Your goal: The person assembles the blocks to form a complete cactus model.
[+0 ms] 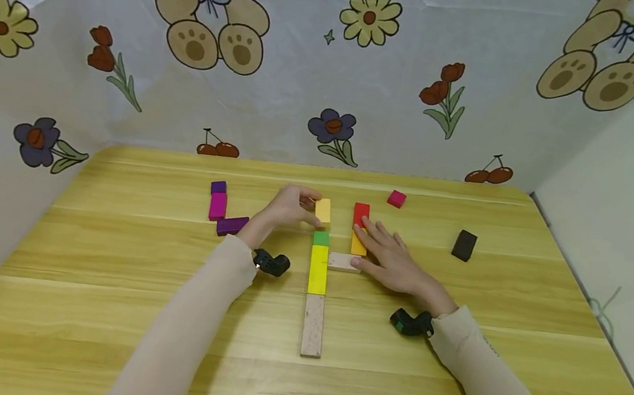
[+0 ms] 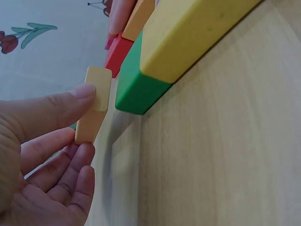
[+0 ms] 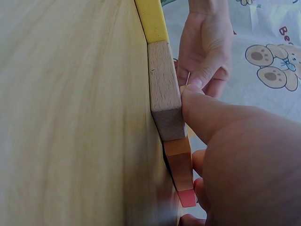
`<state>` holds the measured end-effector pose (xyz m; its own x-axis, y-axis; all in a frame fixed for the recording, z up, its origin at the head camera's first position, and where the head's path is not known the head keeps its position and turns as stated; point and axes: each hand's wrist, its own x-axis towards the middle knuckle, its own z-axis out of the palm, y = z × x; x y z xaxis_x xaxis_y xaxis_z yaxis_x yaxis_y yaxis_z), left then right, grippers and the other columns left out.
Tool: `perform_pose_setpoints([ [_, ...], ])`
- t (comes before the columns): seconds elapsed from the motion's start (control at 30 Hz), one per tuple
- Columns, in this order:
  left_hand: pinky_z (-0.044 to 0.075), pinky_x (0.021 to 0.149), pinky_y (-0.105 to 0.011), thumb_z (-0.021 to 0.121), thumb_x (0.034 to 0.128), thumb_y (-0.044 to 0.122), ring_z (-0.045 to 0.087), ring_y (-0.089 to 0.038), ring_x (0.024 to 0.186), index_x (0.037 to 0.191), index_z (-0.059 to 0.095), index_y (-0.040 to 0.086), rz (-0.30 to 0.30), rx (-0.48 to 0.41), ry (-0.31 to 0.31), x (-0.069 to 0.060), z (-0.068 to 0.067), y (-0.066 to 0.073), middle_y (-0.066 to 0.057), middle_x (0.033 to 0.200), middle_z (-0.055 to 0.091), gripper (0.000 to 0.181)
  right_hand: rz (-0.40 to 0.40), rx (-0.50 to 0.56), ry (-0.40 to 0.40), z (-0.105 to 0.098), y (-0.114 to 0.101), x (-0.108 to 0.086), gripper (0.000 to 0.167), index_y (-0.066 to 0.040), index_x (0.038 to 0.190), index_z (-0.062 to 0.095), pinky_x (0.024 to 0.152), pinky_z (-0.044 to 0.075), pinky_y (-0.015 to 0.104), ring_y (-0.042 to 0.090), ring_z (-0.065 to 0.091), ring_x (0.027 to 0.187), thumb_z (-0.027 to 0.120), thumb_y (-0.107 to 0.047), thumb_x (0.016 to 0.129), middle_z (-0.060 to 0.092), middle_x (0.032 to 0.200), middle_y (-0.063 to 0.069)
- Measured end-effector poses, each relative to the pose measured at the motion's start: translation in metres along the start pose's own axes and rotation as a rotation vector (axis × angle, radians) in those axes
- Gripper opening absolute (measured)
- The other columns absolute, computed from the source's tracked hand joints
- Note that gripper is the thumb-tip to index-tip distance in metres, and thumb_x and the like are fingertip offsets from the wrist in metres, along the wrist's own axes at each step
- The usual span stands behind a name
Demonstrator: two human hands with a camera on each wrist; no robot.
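Observation:
My left hand (image 1: pixel 288 207) pinches a small pale-yellow block (image 1: pixel 323 210) between thumb and fingers, just beyond the green block (image 1: pixel 320 238). In the left wrist view the held block (image 2: pixel 96 103) is apart from the green one (image 2: pixel 133 89). A yellow block (image 1: pixel 318 270) and a plain wooden block (image 1: pixel 313 326) continue the row toward me. Another plain wooden block (image 1: pixel 342 262) juts right from the yellow one. From its end, an orange block (image 1: pixel 359 244) and a red block (image 1: pixel 361 213) run away from me. My right hand (image 1: pixel 397 263) rests its spread fingers on these.
Left of the row lie an indigo block (image 1: pixel 219 187), a magenta block (image 1: pixel 217 206) and a purple block (image 1: pixel 232 226). A pink block (image 1: pixel 396 199) sits toward the back, and a black block (image 1: pixel 463 245) farther right. Behind the table (image 1: pixel 109 274) hangs a patterned sheet (image 1: pixel 294 33).

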<state>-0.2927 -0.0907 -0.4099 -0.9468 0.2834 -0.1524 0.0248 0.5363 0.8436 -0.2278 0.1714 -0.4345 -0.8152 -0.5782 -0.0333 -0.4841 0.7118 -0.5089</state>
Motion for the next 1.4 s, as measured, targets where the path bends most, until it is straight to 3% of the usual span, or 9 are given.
perform_pose_setpoints([
  [0.73, 0.048, 0.099, -0.035, 0.081, 0.0772, 0.006, 0.056, -0.026, 0.110, 0.130, 0.061, 0.002, -0.009, 0.032, -0.050, -0.0006, 0.0038, -0.0037, -0.015, 0.122, 0.063, 0.057, 0.001, -0.006, 0.008, 0.0010, 0.0001, 0.0009, 0.073, -0.014, 0.157, 0.022, 0.117, 0.000, 0.065, 0.040, 0.006, 0.151, 0.054, -0.042, 0.098, 0.010, 0.165, 0.010],
  [1.4, 0.046, 0.104, -0.038, 0.080, 0.0768, 0.005, 0.056, -0.028, 0.117, 0.131, 0.061, 0.004, -0.010, 0.045, -0.083, -0.0001, 0.0036, -0.0046, -0.014, 0.127, 0.062, 0.058, 0.013, -0.003, 0.003, 0.0008, -0.0007, 0.0001, 0.073, -0.015, 0.157, 0.022, 0.117, -0.001, 0.064, 0.040, 0.006, 0.151, 0.055, -0.043, 0.098, 0.010, 0.165, 0.010],
])
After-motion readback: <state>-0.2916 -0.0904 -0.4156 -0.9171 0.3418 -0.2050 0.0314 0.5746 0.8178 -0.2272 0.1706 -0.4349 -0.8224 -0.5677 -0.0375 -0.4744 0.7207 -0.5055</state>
